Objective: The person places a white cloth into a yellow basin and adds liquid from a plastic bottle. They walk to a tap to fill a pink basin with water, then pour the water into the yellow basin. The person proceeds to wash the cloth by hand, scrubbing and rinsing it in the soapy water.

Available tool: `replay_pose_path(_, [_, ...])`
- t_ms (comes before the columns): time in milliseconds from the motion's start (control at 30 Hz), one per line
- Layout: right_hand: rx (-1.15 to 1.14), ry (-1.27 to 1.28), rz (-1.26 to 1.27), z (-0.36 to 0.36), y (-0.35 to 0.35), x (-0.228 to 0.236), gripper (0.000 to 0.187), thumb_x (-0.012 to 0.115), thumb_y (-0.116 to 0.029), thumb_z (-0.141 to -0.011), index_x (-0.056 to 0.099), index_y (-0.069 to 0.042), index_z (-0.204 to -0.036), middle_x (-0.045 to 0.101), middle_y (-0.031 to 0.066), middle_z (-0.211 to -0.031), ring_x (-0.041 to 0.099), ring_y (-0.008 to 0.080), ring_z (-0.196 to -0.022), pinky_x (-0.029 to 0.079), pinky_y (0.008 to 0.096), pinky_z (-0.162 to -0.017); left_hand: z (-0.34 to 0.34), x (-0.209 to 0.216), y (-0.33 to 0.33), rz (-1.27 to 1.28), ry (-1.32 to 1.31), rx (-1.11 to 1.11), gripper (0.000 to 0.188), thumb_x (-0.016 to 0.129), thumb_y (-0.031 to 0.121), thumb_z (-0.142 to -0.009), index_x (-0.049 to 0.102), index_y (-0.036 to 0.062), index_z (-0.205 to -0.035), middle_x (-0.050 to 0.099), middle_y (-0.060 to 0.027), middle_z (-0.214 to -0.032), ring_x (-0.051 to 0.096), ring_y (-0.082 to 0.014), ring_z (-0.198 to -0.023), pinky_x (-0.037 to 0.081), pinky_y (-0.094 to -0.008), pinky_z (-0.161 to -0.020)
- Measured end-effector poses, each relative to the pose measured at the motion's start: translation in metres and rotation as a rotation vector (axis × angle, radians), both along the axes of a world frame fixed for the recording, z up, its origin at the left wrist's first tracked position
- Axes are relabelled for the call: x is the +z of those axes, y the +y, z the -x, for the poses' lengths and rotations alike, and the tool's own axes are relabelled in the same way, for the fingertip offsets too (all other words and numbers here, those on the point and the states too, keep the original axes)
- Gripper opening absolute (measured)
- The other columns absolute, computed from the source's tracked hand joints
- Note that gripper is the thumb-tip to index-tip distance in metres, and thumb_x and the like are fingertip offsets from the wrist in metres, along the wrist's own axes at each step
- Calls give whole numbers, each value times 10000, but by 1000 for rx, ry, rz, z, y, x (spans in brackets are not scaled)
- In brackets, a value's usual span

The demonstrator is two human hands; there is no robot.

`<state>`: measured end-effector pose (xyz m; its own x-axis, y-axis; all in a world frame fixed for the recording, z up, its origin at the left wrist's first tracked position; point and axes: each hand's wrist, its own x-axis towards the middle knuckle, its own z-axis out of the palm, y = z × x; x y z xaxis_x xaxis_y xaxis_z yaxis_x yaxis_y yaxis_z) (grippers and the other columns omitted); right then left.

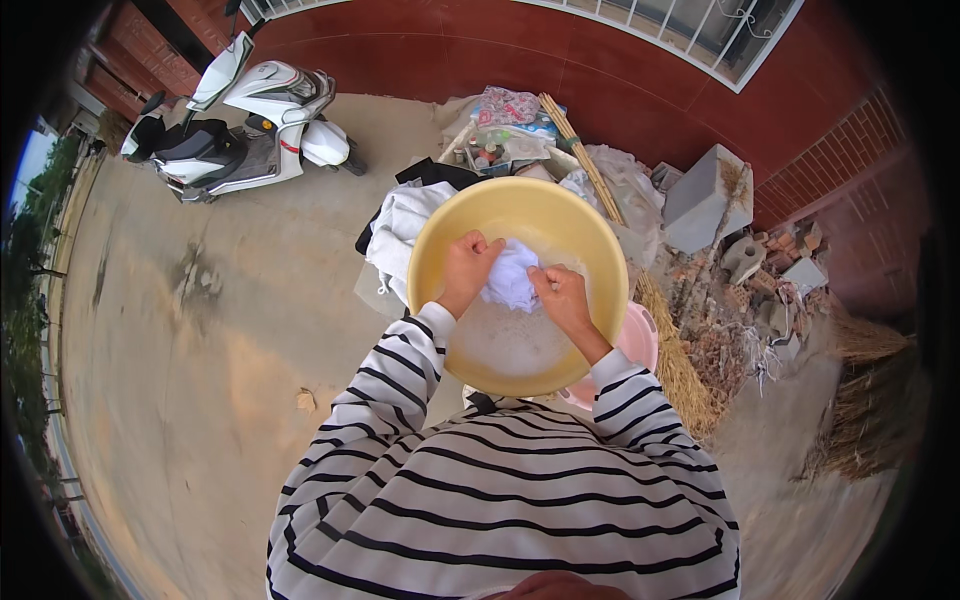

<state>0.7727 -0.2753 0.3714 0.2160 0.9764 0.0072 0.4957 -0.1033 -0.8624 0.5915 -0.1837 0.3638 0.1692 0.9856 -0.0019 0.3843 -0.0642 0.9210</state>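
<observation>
A large yellow basin (445, 228) stands in front of me, with cloudy, sudsy water (510, 345) in its bottom. Over the water a small, bunched white cloth (512, 277) is stretched between my hands. My left hand (468, 268) is closed on the cloth's left side, its fingers curled. On the right side my right hand (563, 298) pinches the same cloth. Both wrists reach in over the basin's near rim. What kind of garment or cloth it is, I cannot make out.
White clothing (398, 232) lies left of the basin. A pink basin (638, 340) sits low at the right, beside a straw broom (675, 360). Behind are a box of bottles (490, 150) and wooden sticks (580, 155). Rubble (740, 300) lies right; a white scooter (250, 125) is parked far left.
</observation>
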Motion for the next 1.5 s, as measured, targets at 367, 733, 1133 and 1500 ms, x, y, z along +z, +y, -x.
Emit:
replay_pose_path(367, [219, -650, 193, 19, 15, -27, 517, 525, -381, -942, 482, -148, -1401, 403, 282, -1432, 419, 503, -1251, 381, 616, -1007, -12, -18, -59, -254, 853, -138, 428, 516, 209, -929, 466, 76, -1333, 526, -206, -1236, 528, -409, -1156, 493, -571, -862])
replay_pose_path(733, [435, -835, 284, 4, 101, -53, 283, 543, -268, -865, 720, -49, -900, 698, 239, -914, 691, 391, -840, 550, 476, -773, -31, -60, 12, 67, 685, -259, 227, 484, 178, -926, 641, 18, -962, 683, -212, -994, 689, -367, -865, 554, -487, -732])
replay_pose_path(1133, [-137, 197, 209, -24, 48, -37, 502, 513, -404, -973, 666, -19, -690, 685, 159, -720, 649, 345, -747, 472, 458, -769, -1, -19, 18, 394, -69, 0, 297, 588, 305, -918, 633, 13, -949, 658, -198, -873, 629, -318, -743, 496, -414, -720])
replay_pose_path(1500, [195, -655, 64, 15, 17, -54, 555, 550, -367, -951, 417, -114, -1427, 518, 241, -1258, 453, 420, -1202, 427, 551, -957, -7, -12, -59, -285, 870, -87, 606, 668, 351, -869, 439, 142, -1390, 416, -185, -1375, 427, -412, -1237, 458, -662, -800])
